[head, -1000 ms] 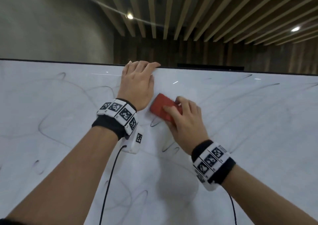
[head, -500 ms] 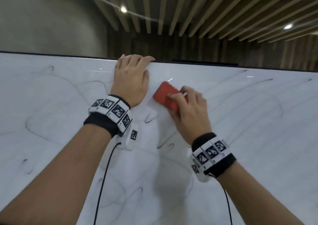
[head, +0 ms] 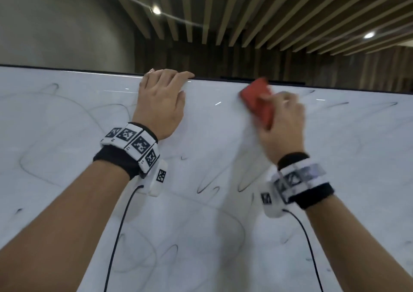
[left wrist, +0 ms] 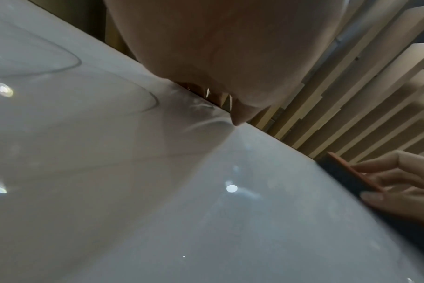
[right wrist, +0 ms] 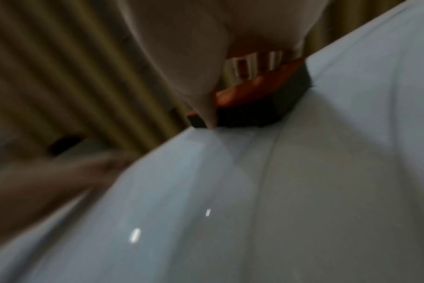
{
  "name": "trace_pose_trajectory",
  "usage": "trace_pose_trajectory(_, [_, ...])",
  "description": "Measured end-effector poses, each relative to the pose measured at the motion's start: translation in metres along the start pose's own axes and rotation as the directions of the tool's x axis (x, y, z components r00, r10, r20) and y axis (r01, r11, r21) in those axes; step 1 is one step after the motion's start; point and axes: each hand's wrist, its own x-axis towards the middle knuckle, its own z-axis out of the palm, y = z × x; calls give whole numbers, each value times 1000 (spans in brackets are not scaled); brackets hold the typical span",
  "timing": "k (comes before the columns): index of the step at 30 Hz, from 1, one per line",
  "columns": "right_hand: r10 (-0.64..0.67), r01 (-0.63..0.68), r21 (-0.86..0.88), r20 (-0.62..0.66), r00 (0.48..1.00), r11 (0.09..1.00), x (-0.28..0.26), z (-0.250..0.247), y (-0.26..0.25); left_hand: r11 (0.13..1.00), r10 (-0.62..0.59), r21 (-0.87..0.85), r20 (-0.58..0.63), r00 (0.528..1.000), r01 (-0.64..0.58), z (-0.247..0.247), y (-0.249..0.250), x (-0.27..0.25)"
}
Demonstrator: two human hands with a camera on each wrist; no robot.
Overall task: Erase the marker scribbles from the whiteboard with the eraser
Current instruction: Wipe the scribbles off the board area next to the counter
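A white whiteboard (head: 212, 148) fills the lower view, crossed by thin dark marker scribbles (head: 207, 185). My right hand (head: 282, 122) grips a red eraser (head: 257, 100) with a dark felt underside (right wrist: 262, 113) and presses it flat on the board just below the top edge. It is motion-blurred. My left hand (head: 162, 99) rests on the board with its fingers hooked over the top edge (head: 67, 70). In the left wrist view the eraser (left wrist: 344, 176) lies at the right, under the right hand's fingers (left wrist: 395, 178).
Faint loops of marker (head: 51, 171) cover the board's left side and more lines (head: 357, 106) run along the upper right. Cables (head: 118, 231) hang from both wristbands. Beyond the board's top edge are a dark wall and a slatted ceiling (head: 268, 12).
My right hand has swept the eraser up and to the right, from beside the left hand to the top edge. The scribble near the left wrist is wiped away. The left hand has stayed put.
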Motion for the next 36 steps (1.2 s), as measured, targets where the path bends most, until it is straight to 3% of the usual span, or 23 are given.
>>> trace_pose_trajectory(2, [192,-190,26,-99,976,981,10,-6,8,1000,-20,17,-8,1000,20,2,6,0])
trace_pose_trajectory(3, [176,-175,19,-87,980,984,-1,-4,-2,999,-24,34,-10,1000,25,3,8,0])
trace_pose_trajectory(5, [-32,31,33,32,999,999,-43,11,-28,998,-14,54,0,1000,14,2,9,0])
trace_pose_trajectory(7, [-318,317,39,181,930,948,-81,20,-38,998,1,65,8,1000,-1,0,6,0])
trace_pose_trajectory(8, [-385,387,35,220,896,921,-83,17,-29,997,4,71,11,1000,-4,-1,5,0])
trace_pose_trajectory(9, [-380,381,35,212,901,924,-74,12,-15,997,1,75,14,1000,-2,-2,5,0])
trace_pose_trajectory(10, [-306,302,49,147,941,952,-61,6,0,997,-7,75,17,1000,6,-4,7,1])
trace_pose_trajectory(12, [30,-28,65,-31,999,998,-30,-11,25,997,-27,69,31,999,25,-6,11,1])
trace_pose_trajectory(14, [317,-299,134,-137,939,945,-16,-18,36,997,-46,71,35,998,43,-7,14,0])
trace_pose_trajectory(15, [319,-301,132,-140,937,944,-19,-17,27,996,-51,73,35,998,49,-7,16,1])
trace_pose_trajectory(17, [55,-51,144,-27,998,988,-43,-4,3,996,-51,71,38,998,49,-7,17,1])
trace_pose_trajectory(19, [-310,296,115,137,941,948,-72,6,-8,997,-45,66,38,998,43,-8,14,1])
trace_pose_trajectory(21, [-399,396,52,148,905,917,-67,0,11,997,-36,66,34,999,34,-9,12,1])
trace_pose_trajectory(22, [-342,340,41,61,938,940,-57,-6,27,997,-36,63,31,999,34,-9,12,2])
trace_pose_trajectory(24, [-30,39,69,-125,992,997,-33,-25,63,998,-45,55,31,999,43,-9,13,2])
trace_pose_trajectory(26, [319,-285,179,-207,925,942,-17,-37,86,997,-60,56,21,998,59,-9,16,1])
trace_pose_trajectory(27, [395,-361,184,-208,895,914,-16,-37,85,996,-67,62,17,998,66,-8,17,0])
trace_pose_trajectory(28, [362,-339,140,-196,911,930,-20,-34,77,994,-79,74,18,997,78,-8,20,1])
trace_pose_trajectory(30, [70,-66,58,-72,995,996,-40,-21,52,988,-113,108,41,993,108,-6,27,6])
trace_pose_trajectory(31, [-128,127,41,28,991,991,-53,-15,42,986,-122,121,65,990,114,-4,32,11])
trace_pose_trajectory(33, [-409,414,13,183,894,910,-68,-12,41,990,-90,123,119,989,76,1,45,22])
trace_pose_trajectory(34, [-434,444,-5,196,879,896,-64,-17,50,993,-60,106,146,987,45,4,53,27])
trace_pose_trajectory(36, [-254,257,-30,67,965,966,-52,-28,78,999,-9,48,197,980,0,11,69,35])
